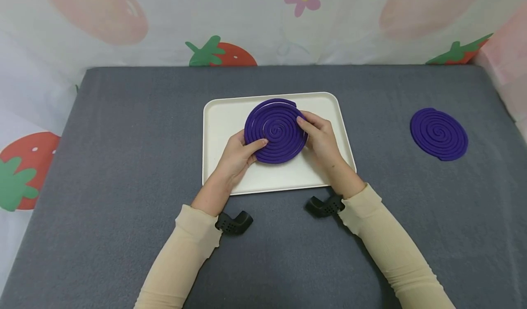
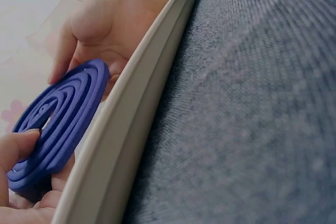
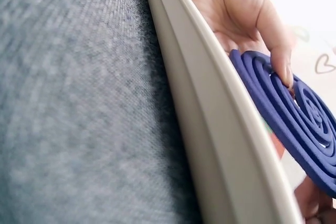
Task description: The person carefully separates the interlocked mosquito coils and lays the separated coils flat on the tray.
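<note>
A flat purple spiral coaster (image 1: pixel 276 133), coiled like a rope, is held up over a white rectangular tray (image 1: pixel 218 176). My left hand (image 1: pixel 235 159) grips its lower left edge, thumb across the top face and fingers underneath. At the right edge my right hand (image 1: pixel 323 137) pinches it, thumb on the face. The coil's loose outer end is at its upper right. Both wrist views show the coaster (image 2: pixel 79 103) (image 3: pixel 286 116) tilted beyond the tray's rim (image 2: pixel 123 129) (image 3: pixel 215 124), with thin gaps between some coils.
A second purple spiral coaster (image 1: pixel 438 134) lies flat on the grey cloth-covered table (image 1: pixel 136 162), right of the tray. Black wrist devices (image 1: pixel 234 223) sit at both cuffs. A patterned curtain (image 1: pixel 263 21) hangs behind the table's far edge.
</note>
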### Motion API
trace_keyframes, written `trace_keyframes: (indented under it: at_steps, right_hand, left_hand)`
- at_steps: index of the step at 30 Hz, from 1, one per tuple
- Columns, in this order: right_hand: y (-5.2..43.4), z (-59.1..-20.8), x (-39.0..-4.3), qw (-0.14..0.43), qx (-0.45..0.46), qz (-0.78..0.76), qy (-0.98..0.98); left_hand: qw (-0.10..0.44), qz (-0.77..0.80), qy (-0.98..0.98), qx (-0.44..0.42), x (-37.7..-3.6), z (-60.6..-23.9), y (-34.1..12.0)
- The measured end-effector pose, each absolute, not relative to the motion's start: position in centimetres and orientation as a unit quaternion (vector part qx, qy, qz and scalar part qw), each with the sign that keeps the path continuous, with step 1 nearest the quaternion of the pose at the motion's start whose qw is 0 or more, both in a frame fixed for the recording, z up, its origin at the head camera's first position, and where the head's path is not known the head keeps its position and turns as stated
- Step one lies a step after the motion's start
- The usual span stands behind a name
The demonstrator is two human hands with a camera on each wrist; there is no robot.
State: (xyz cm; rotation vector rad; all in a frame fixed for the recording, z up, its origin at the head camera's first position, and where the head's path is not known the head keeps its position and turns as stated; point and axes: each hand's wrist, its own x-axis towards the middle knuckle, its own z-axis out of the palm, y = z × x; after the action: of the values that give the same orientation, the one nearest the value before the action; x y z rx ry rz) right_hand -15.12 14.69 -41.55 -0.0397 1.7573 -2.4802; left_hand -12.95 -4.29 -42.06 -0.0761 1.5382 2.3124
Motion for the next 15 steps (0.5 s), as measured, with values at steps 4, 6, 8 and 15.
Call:
trace_keyframes:
  at_steps: [4,6,8,15]
  right_hand:
    - [14.74,-41.56,-15.14,0.035,-0.023,-0.816,0.577]
    - [14.78,-41.59,-15.12,0.038,-0.034,-0.811,0.583]
    - [14.82,-41.57,-15.07,0.048,-0.042,-0.801,0.596]
    - [14.83,-41.43,-14.91,0.083,-0.050,-0.794,0.600]
  left_hand:
    - [0.180,0.818,0.545,-0.029,-12.98,-42.11,-4.26]
    - [0.181,0.817,0.546,-0.030,-12.99,-42.11,-4.26]
    - [0.182,0.813,0.552,-0.028,-12.98,-42.10,-4.26]
    - [0.176,0.809,0.560,-0.024,-12.92,-42.09,-4.19]
